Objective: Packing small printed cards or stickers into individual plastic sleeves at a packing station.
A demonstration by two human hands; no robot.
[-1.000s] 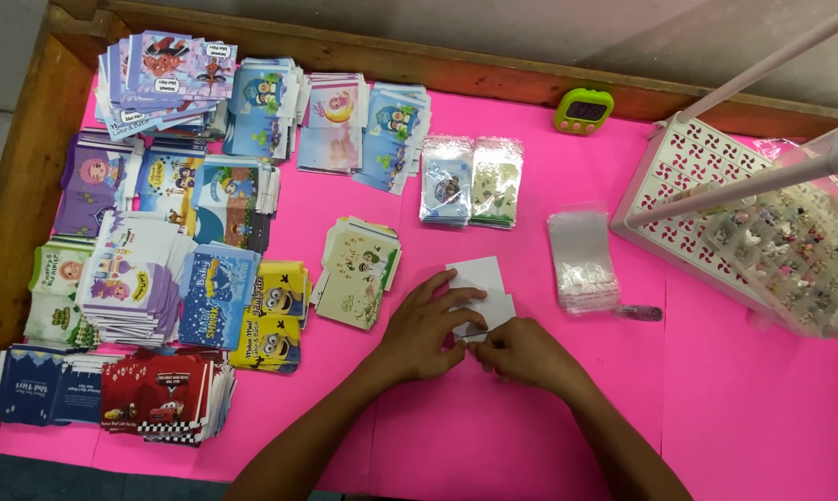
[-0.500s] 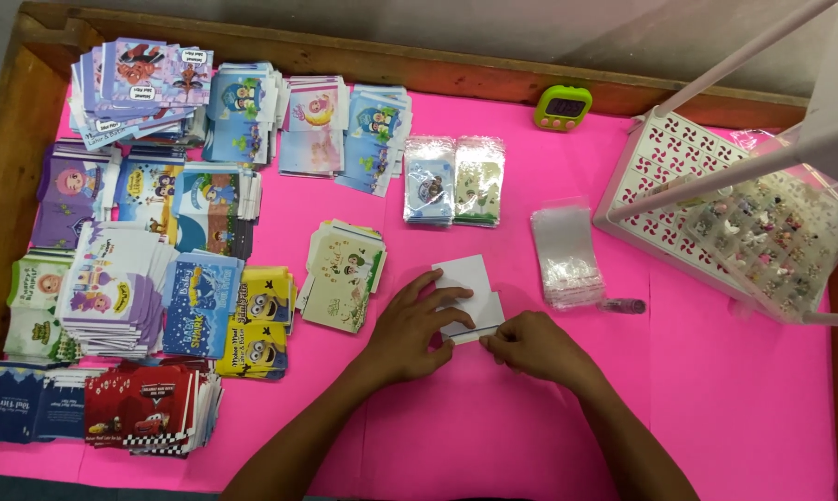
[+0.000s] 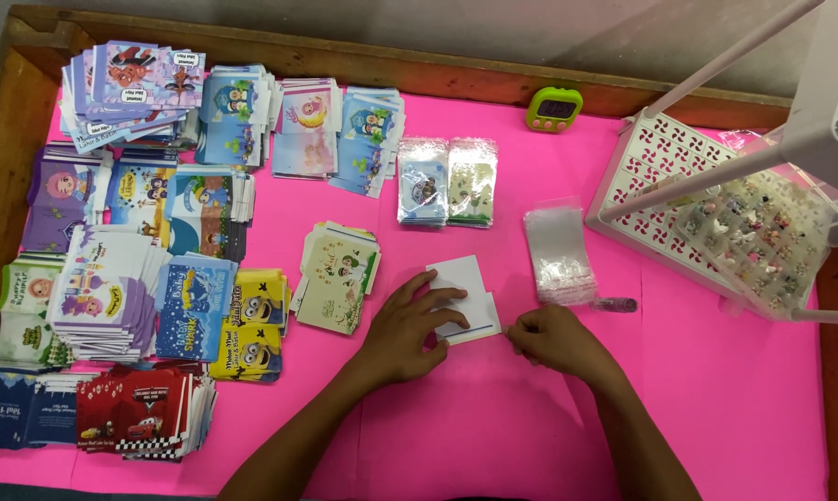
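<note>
Matt pink paper table cover (image 3: 493, 408); glossy clear plastic sleeves (image 3: 556, 252); white paper card (image 3: 465, 297); wooden rim (image 3: 438, 70).

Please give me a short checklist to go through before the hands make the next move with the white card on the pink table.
1. Left hand holds the white card flat on the pink table: ok.
2. Right hand is at the card's right corner: ok, but the exact grip cannot be told.
3. Stack of clear sleeves lies close to the right hand, apart from the card: ok.
4. Green card pile is beside the left hand, not touching it: ok.
5. Small dark pen-like thing lies by the sleeves, near the right hand: ok.
6. White basket is off the working spot: ok.
</note>
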